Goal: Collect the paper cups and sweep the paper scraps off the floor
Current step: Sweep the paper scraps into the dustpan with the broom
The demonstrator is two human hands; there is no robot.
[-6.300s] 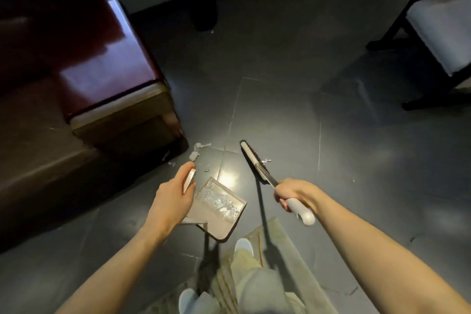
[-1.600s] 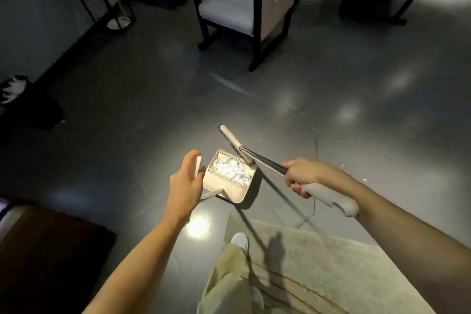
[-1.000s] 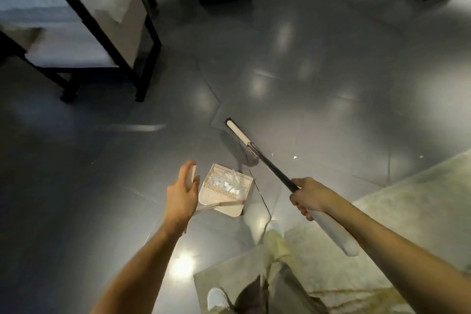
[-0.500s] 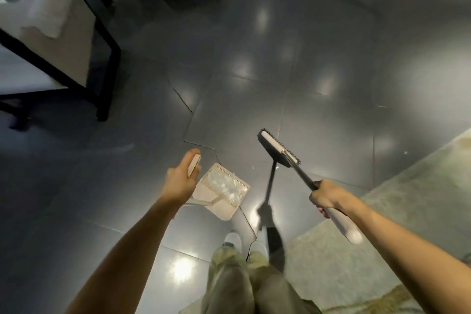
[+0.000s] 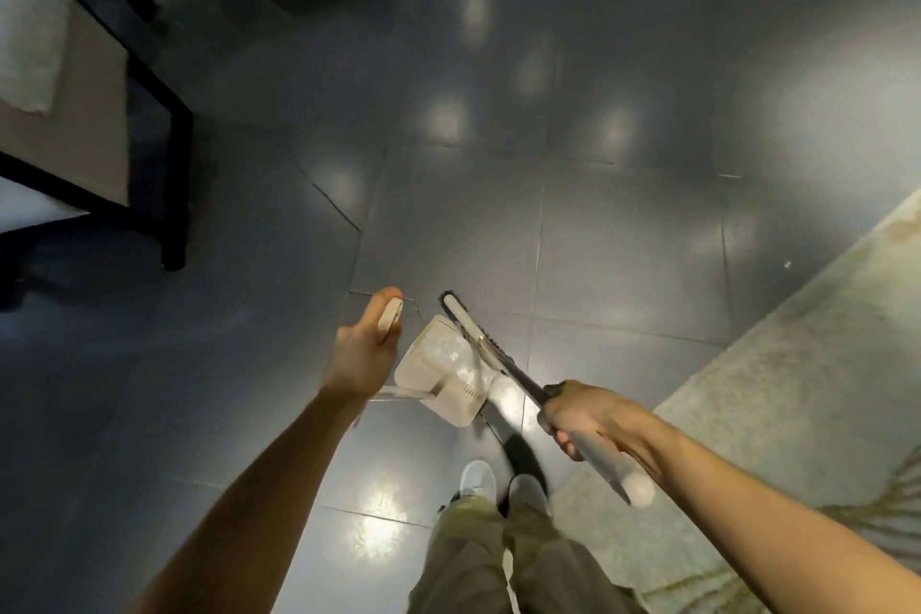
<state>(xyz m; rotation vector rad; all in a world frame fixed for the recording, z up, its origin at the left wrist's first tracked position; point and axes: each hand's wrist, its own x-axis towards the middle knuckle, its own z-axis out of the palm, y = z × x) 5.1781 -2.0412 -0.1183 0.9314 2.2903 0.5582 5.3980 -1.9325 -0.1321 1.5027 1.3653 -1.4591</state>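
Left hand [image 5: 361,354] has its fingers wrapped round the upright handle of the dustpan [image 5: 438,381], thumb up along it. Right hand [image 5: 578,419] is clenched on the broom [image 5: 466,319] shaft. The paper scraps [image 5: 448,357] sit as a pale heap inside the pan, which hangs at 12 o'clock from the shoes [image 5: 477,476], off the floor [image 5: 498,165]. No paper cups in view.

Risks:
- The pan looks tilted, so a jolt or swing could probably spill the scraps back out.
- The broom head crosses the pan's far edge (contact unclear) and a careless move could knock the pan or flick paper out.
- A white speck [image 5: 787,264] at 3 o'clock near the rug [image 5: 797,389] is easy to miss, and another faint one lies at 2 o'clock.
- The rug edge beside the right foot could catch a step.

Surface: dark glossy tile with grout lines and many light glares that can hide small bits. Pale patterned rug from 3 to 5 o'clock. Black-framed chair [image 5: 149,80] with light cushions at 10 o'clock, and more dark furniture legs at 12. The room is dim.
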